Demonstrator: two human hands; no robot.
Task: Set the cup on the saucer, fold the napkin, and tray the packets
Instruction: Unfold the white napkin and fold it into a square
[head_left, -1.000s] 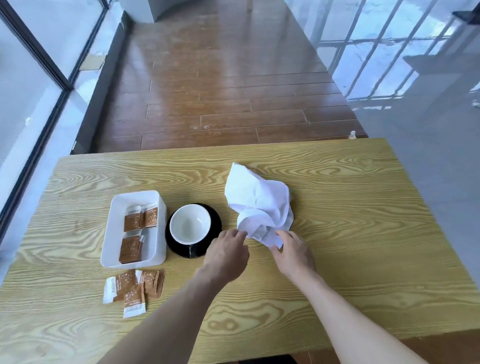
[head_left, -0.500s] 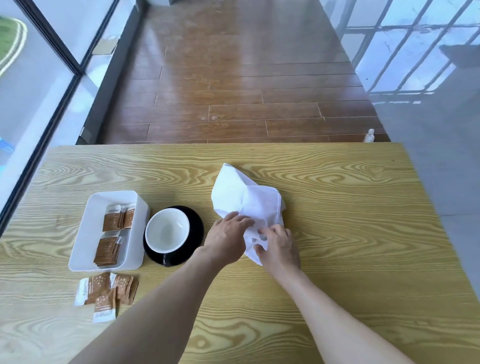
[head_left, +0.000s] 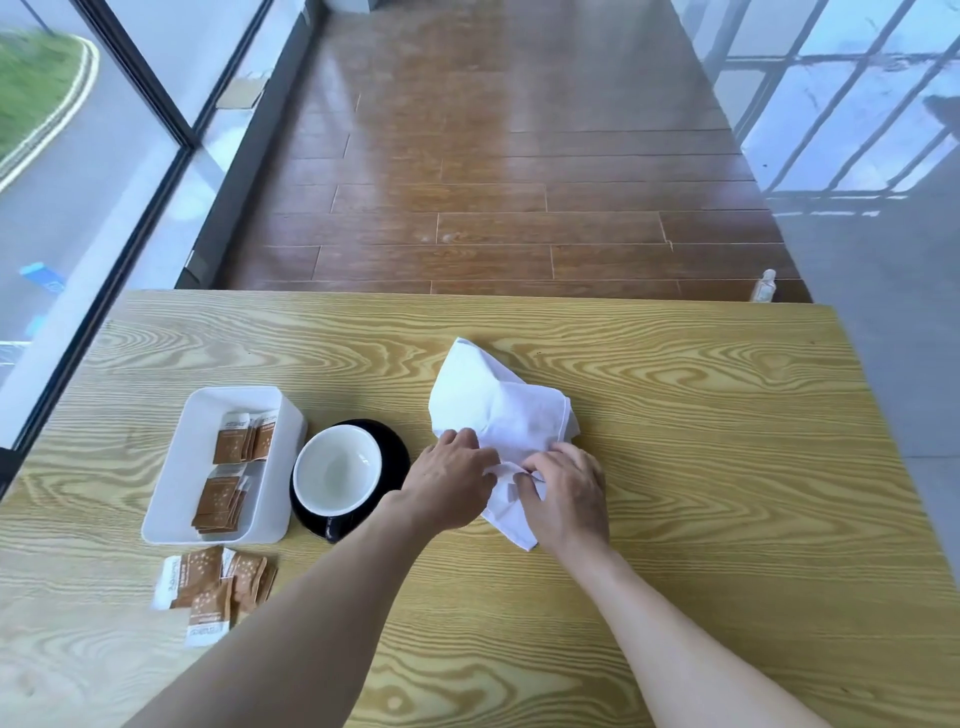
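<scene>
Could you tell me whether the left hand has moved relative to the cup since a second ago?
Yes. The left hand has shifted rightward, away from the cup, onto the napkin.

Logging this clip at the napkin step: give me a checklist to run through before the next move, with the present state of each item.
1. Cup seated on the black saucer: ok.
2. Both hands on the napkin, left hand and right hand at its near end: ok.
3. Napkin folded flat: not ok, it lies bunched and uneven.
4. Table clear beyond the napkin for spreading it: ok.
5. All packets in the white tray: not ok, loose packets lie on the table in front of it.
6. Firmness of the grip on the cloth: cannot tell.
</scene>
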